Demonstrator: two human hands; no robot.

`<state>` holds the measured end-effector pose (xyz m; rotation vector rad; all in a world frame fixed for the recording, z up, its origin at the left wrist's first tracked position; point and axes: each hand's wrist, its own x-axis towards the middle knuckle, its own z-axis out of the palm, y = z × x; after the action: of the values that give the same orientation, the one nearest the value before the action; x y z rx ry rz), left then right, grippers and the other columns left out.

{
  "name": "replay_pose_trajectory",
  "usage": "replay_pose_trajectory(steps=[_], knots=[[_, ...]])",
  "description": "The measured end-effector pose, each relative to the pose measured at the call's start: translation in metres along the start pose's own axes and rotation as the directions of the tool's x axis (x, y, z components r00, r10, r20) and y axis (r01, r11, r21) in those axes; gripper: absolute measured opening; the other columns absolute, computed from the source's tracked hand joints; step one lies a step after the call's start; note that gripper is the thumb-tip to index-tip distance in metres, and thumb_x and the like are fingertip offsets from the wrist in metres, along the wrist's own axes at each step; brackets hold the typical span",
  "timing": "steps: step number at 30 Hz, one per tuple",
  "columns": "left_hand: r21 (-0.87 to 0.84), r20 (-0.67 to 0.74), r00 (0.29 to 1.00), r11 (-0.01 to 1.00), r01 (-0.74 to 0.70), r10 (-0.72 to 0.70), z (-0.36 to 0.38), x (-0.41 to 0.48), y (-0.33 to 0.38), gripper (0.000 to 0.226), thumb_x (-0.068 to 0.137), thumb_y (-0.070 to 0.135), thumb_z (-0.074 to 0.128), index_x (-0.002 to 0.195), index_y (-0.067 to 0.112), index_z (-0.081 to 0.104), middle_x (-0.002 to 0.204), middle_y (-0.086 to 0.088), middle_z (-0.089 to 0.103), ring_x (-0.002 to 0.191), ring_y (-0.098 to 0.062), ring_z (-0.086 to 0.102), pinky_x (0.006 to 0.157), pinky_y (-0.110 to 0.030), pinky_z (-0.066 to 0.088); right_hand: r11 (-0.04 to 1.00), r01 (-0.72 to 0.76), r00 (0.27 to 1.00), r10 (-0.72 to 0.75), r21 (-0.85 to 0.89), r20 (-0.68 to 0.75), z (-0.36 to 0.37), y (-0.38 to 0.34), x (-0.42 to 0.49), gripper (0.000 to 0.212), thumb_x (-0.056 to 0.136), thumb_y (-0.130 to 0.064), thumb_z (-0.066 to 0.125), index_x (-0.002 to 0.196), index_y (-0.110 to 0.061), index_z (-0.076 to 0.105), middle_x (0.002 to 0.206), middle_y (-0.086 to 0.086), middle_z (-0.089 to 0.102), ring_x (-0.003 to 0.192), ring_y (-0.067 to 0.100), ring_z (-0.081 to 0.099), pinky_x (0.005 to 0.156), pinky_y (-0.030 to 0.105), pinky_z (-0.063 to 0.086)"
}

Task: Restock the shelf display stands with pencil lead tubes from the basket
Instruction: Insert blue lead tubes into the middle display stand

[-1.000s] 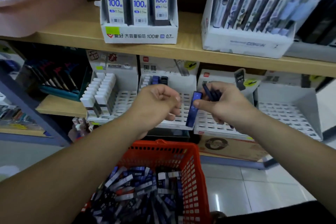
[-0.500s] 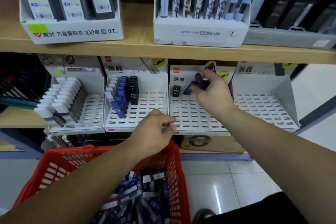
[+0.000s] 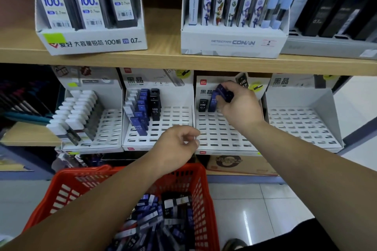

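Observation:
My right hand (image 3: 239,106) grips several dark blue lead tubes (image 3: 224,92) at the back row of the third white display stand (image 3: 220,136). A blue tube (image 3: 213,103) stands in a back slot under my fingers, beside a black HB 0.7 tube (image 3: 202,105). My left hand (image 3: 175,144) hovers with loosely curled fingers, holding nothing, in front of the second stand (image 3: 173,120), which carries rows of blue and black tubes (image 3: 142,112). The red basket (image 3: 67,187) below holds a heap of lead tubes (image 3: 161,220).
A bare white stand (image 3: 302,124) sits at the right; a stand of white-capped tubes (image 3: 79,114) at the left. On the wooden shelf (image 3: 163,59) above stand a 100-lead box (image 3: 91,43) and a Conan pencil box (image 3: 232,44). Tiled floor lies lower right.
My right hand carried the tubes from the front of the stands up to the third stand's back row, where a blue tube now stands. My left hand dropped lower, toward the basket.

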<state>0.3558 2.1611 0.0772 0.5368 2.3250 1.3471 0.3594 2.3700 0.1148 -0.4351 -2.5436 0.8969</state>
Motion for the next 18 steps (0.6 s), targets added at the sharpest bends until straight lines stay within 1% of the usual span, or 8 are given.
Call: replay_pose_trajectory(steps=[2,5,8,10,12,14,16,18], knots=[[-0.090,-0.010,1.000,0.996,0.010,-0.011,-0.002,-0.001,0.001,0.021,0.100,0.014,0.067,0.119,0.018,0.073,0.101,0.009,0.067,0.070,0.016,0.059,0.070,-0.001,0.043,0.999,-0.032,0.999,0.032,-0.039,0.005,0.001,0.000,0.001,0.025,0.093,-0.027,0.068,0.116,-0.036,0.070,0.096,-0.006,0.071,0.092,0.026,0.066,0.078,0.043,0.060],[-0.152,-0.013,0.999,0.988,0.031,-0.033,-0.007,-0.002,0.002,0.021,0.099,0.009,0.065,0.115,0.019,0.074,0.095,0.007,0.072,0.071,0.010,0.064,0.069,-0.005,0.046,0.998,-0.046,0.997,0.048,-0.037,0.065,0.005,0.001,-0.003,0.022,0.095,-0.027,0.069,0.115,-0.034,0.071,0.095,-0.007,0.070,0.093,0.024,0.067,0.080,0.043,0.060],[-0.168,0.002,0.999,0.984,0.053,-0.053,-0.010,-0.004,0.003,0.019,0.099,0.010,0.066,0.112,0.021,0.073,0.093,0.008,0.073,0.075,0.003,0.067,0.064,-0.007,0.046,0.996,-0.059,0.998,0.056,0.065,0.042,0.001,-0.004,-0.003,0.024,0.095,-0.030,0.071,0.119,-0.027,0.071,0.097,-0.006,0.070,0.094,0.020,0.066,0.086,0.036,0.057],[-0.174,-0.011,0.999,0.984,0.045,-0.047,-0.010,-0.005,0.006,0.015,0.098,0.013,0.068,0.108,0.022,0.073,0.094,0.006,0.073,0.081,-0.005,0.068,0.065,-0.008,0.046,0.967,-0.124,0.992,0.124,0.221,0.016,-0.007,-0.015,-0.004,0.022,0.094,-0.032,0.074,0.112,-0.019,0.070,0.089,-0.005,0.066,0.082,0.016,0.063,0.077,0.030,0.053],[-0.190,-0.035,0.999,0.981,0.031,-0.039,-0.010,-0.009,0.015,0.009,0.096,0.019,0.072,0.103,0.023,0.074,0.094,0.005,0.073,0.081,-0.009,0.069,0.068,-0.012,0.049,0.818,-0.281,0.959,0.248,0.502,0.133,-0.015,-0.028,-0.010,0.024,0.095,-0.034,0.074,0.098,-0.012,0.066,0.070,0.001,0.056,0.058,0.019,0.051,0.057,0.032,0.044],[-0.232,-0.028,0.999,0.972,0.033,-0.040,-0.011,-0.016,0.029,0.012,0.092,0.026,0.078,0.103,0.024,0.073,0.094,0.005,0.073,0.082,-0.010,0.071,0.069,-0.020,0.052,0.535,-0.484,0.875,0.290,0.692,0.388,-0.020,-0.043,-0.020,0.026,0.097,-0.035,0.071,0.097,-0.012,0.058,0.067,0.006,0.048,0.051,0.021,0.042,0.049,0.032,0.037],[-0.363,0.043,0.997,0.929,0.080,-0.069,-0.011,-0.024,0.045,0.029,0.088,0.026,0.082,0.110,0.019,0.066,0.098,0.000,0.076,0.086,-0.016,0.076,0.070,-0.030,0.058,0.334,-0.597,0.802,0.238,0.729,0.548,-0.021,-0.056,-0.026,0.027,0.100,-0.036,0.067,0.095,-0.014,0.051,0.069,0.006,0.046,0.052,0.021,0.042,0.051,0.032,0.039],[-0.514,0.098,0.989,0.845,0.146,-0.112,-0.011,-0.033,0.054,0.043,0.085,0.022,0.085,0.118,0.013,0.057,0.101,-0.007,0.078,0.091,-0.022,0.078,0.078,-0.037,0.063,0.237,-0.633,0.774,0.191,0.737,0.604,-0.019,-0.067,-0.029,0.030,0.101,-0.039,0.063,0.088,-0.016,0.049,0.068,0.005,0.047,0.056,0.020,0.046,0.055,0.033,0.043]])
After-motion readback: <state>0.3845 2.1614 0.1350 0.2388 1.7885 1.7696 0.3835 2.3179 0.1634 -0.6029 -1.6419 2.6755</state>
